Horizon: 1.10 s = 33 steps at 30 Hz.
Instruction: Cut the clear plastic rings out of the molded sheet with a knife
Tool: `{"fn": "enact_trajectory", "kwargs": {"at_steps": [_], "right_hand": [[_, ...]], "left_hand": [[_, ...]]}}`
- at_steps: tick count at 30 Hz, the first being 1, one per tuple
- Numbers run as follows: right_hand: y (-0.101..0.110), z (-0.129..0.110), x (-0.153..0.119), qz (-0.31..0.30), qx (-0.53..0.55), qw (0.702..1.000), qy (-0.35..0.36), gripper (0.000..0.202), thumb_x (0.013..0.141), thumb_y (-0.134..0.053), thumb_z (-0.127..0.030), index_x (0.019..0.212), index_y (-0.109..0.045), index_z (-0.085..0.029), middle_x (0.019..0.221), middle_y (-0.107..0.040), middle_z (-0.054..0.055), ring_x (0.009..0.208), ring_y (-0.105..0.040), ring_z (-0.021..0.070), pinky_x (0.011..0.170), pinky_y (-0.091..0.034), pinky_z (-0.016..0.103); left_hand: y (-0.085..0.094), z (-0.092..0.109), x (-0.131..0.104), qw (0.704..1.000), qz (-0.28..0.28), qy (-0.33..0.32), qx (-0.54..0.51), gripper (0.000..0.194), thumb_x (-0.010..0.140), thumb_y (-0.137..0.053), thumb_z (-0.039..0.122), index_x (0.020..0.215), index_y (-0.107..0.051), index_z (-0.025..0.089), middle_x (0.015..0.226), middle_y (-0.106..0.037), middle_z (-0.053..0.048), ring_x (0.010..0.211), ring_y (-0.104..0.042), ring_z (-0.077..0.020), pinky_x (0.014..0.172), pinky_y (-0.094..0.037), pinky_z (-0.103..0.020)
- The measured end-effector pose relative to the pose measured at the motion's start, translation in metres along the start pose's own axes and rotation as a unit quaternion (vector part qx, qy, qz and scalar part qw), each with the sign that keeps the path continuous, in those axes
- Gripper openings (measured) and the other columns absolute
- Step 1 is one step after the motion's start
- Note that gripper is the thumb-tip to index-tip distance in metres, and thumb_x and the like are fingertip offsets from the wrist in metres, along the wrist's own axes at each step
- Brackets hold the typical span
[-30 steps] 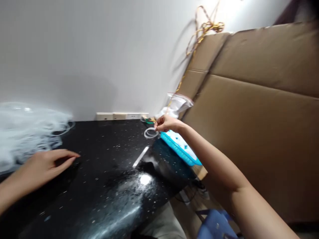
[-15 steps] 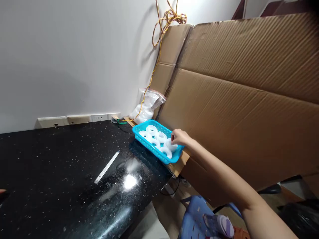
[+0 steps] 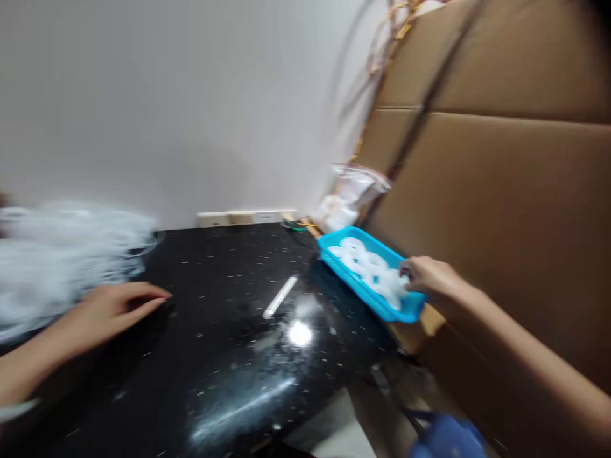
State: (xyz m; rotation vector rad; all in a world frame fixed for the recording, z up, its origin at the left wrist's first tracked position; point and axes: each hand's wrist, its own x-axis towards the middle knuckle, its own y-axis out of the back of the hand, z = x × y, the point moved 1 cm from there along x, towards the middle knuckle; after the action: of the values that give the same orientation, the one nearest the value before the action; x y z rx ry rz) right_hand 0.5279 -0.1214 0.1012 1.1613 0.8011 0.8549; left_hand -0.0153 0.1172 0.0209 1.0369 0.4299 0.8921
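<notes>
My right hand (image 3: 424, 275) reaches over the right end of a blue basket (image 3: 356, 289), its fingers closed at the white rings; blur hides what they grip, if anything. Several white rings (image 3: 375, 262) lie inside the basket. On the black tabletop, my left hand (image 3: 119, 308) rests at the left with thumb and index finger slightly apart and nothing visible between them. Just behind it is a large pile of clear-white rings (image 3: 71, 254). A thin white strip (image 3: 280, 297) lies between the hands.
A plastic bag with white contents (image 3: 341, 207) leans behind the basket. Tall cardboard (image 3: 501, 210) stands along the right side. Wall sockets (image 3: 241, 218) line the back edge of the black tabletop (image 3: 205, 362). Something blue (image 3: 449, 439) is below at the right.
The view has swung left, bringing my left hand and the ring pile into sight. My right hand is still at the basket's right end.
</notes>
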Motion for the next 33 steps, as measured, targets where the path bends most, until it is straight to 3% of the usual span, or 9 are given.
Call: {"fn": "enact_trajectory", "kwargs": {"at_steps": [3,5,9,12,19,24,26,29,33], "right_hand": [[0.011,-0.02,0.024,0.041,0.065,0.995,0.064,0.016,0.069,-0.071,-0.027,0.085,-0.069,-0.025,0.085,-0.067,0.015,0.07,-0.061,0.0181,0.055,-0.034,0.032],[0.022,-0.055,0.043,0.057,0.097,0.985,0.127,0.016,0.071,-0.072,-0.036,0.084,-0.069,-0.028,0.082,-0.066,0.017,0.06,-0.057,0.0143,0.054,-0.033,0.034],[0.053,-0.172,0.046,0.052,0.108,0.935,0.334,0.008,0.08,-0.064,-0.033,0.083,-0.067,-0.026,0.074,-0.065,0.01,0.056,-0.054,0.0109,0.054,-0.034,0.032],[0.073,-0.267,0.033,0.077,0.081,0.9,0.421,0.008,0.078,-0.065,-0.028,0.072,-0.064,-0.023,0.066,-0.063,0.004,0.058,-0.054,0.0132,0.054,-0.034,0.028],[0.094,-0.456,0.025,0.133,0.07,0.81,0.566,0.011,0.082,-0.06,-0.023,0.082,-0.07,-0.018,0.084,-0.069,0.009,0.081,-0.063,0.022,0.066,-0.041,0.028],[0.099,-0.564,0.033,0.147,0.207,0.806,0.536,0.038,0.081,-0.066,-0.038,0.112,-0.064,-0.017,0.107,-0.067,0.01,0.1,-0.06,0.0234,0.077,-0.045,0.028],[0.097,-0.594,0.037,0.113,0.251,0.826,0.491,0.032,0.08,-0.068,-0.036,0.106,-0.065,-0.018,0.105,-0.068,0.008,0.097,-0.061,0.0221,0.077,-0.045,0.027],[0.104,-0.616,0.045,0.096,0.29,0.841,0.447,0.018,0.09,-0.055,-0.032,0.096,-0.066,-0.018,0.099,-0.068,0.007,0.09,-0.063,0.0199,0.074,-0.045,0.027],[0.152,-0.614,0.063,0.139,0.437,0.802,0.384,0.019,0.092,-0.051,-0.029,0.086,-0.065,-0.016,0.087,-0.067,0.009,0.083,-0.062,0.0197,0.073,-0.046,0.028]], "left_hand": [[0.022,0.016,-0.021,0.998,-0.046,-0.036,0.019,0.03,0.084,-0.055,0.044,0.098,-0.07,0.024,0.098,-0.072,-0.003,0.087,-0.064,-0.0207,0.081,-0.048,-0.031],[0.034,0.013,-0.028,0.998,-0.024,-0.045,0.036,0.027,0.084,-0.056,0.038,0.099,-0.07,0.021,0.097,-0.07,-0.006,0.086,-0.063,-0.0203,0.079,-0.047,-0.03],[0.058,-0.018,-0.056,0.991,0.072,0.001,0.109,0.018,0.083,-0.057,0.031,0.091,-0.07,0.02,0.091,-0.067,-0.007,0.087,-0.061,-0.0221,0.079,-0.045,-0.032],[0.071,-0.048,-0.077,0.974,0.148,0.069,0.159,0.021,0.077,-0.065,0.035,0.09,-0.068,0.02,0.09,-0.065,-0.008,0.09,-0.059,-0.0254,0.081,-0.044,-0.035],[0.091,-0.079,-0.068,0.967,0.174,0.095,0.164,0.027,0.073,-0.068,0.037,0.091,-0.066,0.017,0.091,-0.064,-0.009,0.092,-0.059,-0.0269,0.08,-0.045,-0.036],[0.116,-0.088,-0.052,0.967,0.185,0.112,0.133,0.02,0.079,-0.062,0.03,0.089,-0.068,0.015,0.095,-0.069,-0.01,0.093,-0.062,-0.0267,0.084,-0.045,-0.038],[0.124,-0.092,-0.053,0.969,0.181,0.117,0.118,0.02,0.079,-0.061,0.028,0.093,-0.069,0.016,0.099,-0.07,-0.009,0.096,-0.063,-0.026,0.086,-0.045,-0.037],[0.138,-0.095,-0.06,0.969,0.181,0.132,0.104,0.022,0.079,-0.061,0.029,0.096,-0.07,0.017,0.102,-0.071,-0.008,0.097,-0.064,-0.0251,0.087,-0.046,-0.035],[0.161,-0.099,-0.071,0.962,0.188,0.173,0.096,0.034,0.071,-0.069,0.039,0.097,-0.069,0.017,0.102,-0.071,-0.009,0.096,-0.065,-0.0265,0.085,-0.048,-0.035]]}}
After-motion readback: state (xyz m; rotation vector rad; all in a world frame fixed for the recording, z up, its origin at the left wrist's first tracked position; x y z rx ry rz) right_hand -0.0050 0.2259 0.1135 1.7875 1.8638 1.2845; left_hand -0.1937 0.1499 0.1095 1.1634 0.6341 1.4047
